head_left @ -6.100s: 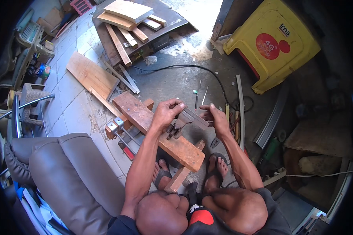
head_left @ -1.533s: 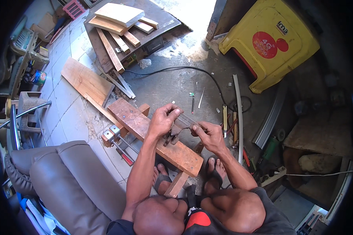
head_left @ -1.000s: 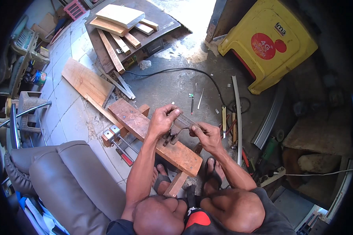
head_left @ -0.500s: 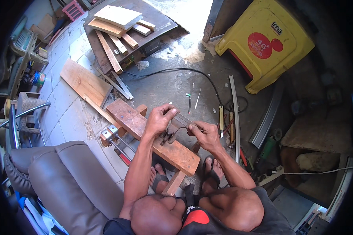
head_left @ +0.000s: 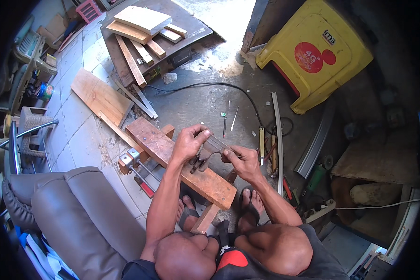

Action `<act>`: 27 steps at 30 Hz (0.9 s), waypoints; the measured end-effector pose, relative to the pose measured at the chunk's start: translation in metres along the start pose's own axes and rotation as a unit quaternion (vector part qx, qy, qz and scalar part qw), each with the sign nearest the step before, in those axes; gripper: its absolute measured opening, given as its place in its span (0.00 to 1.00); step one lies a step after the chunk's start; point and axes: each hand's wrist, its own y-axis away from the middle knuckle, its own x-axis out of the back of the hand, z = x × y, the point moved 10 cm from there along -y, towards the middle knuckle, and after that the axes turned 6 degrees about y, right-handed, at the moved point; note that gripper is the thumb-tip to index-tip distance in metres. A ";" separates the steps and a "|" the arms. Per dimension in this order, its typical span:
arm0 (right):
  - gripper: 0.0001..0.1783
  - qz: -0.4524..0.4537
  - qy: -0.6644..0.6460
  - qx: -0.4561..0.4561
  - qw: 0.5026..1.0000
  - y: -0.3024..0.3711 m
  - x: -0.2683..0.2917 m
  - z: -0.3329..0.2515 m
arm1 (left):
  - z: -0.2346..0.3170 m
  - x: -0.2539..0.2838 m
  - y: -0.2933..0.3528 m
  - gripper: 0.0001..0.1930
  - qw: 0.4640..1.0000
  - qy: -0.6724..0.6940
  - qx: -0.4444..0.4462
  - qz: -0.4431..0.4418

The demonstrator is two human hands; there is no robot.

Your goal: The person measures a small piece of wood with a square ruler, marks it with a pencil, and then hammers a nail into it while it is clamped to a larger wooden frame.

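My left hand and my right hand are raised over a low wooden bench. Between them stretches a thin, greyish narrow strip, perhaps metal. Left thumb and fingers pinch its upper end; the right fingers close round its lower end. Just beneath, small dark pieces lie on the bench top, partly hidden by my hands, and their kind is too unclear to tell. A dark curved bit shows beside the right fingers.
A wooden vise with metal rods sits at the bench's left. Boards and cut planks lie beyond. A yellow stool stands far right. A utility knife, a black cable and a long pale strip lie on the floor.
Both hands keep nearly the same place and grip on the strip. The whole view has shifted very slightly.
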 end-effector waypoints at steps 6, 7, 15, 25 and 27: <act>0.13 -0.015 0.003 -0.022 1.000 0.000 -0.003 -0.002 | -0.003 0.003 0.003 0.11 1.000 -0.006 0.006 0.001; 0.13 -0.016 0.006 -0.023 1.000 0.000 -0.002 -0.003 | -0.004 0.002 0.003 0.11 1.000 -0.011 0.016 -0.002; 0.24 -0.085 -0.106 -0.084 0.987 -0.008 -0.004 0.030 | -0.004 0.003 0.003 0.11 1.000 0.007 0.021 -0.007; 0.27 -0.233 -0.216 -0.180 0.931 -0.038 -0.066 0.090 | -0.003 -0.004 0.001 0.10 0.999 0.042 0.029 -0.013; 0.26 -0.275 -0.242 -0.217 0.905 -0.024 -0.064 0.080 | -0.004 0.005 0.005 0.10 0.999 0.036 0.029 -0.001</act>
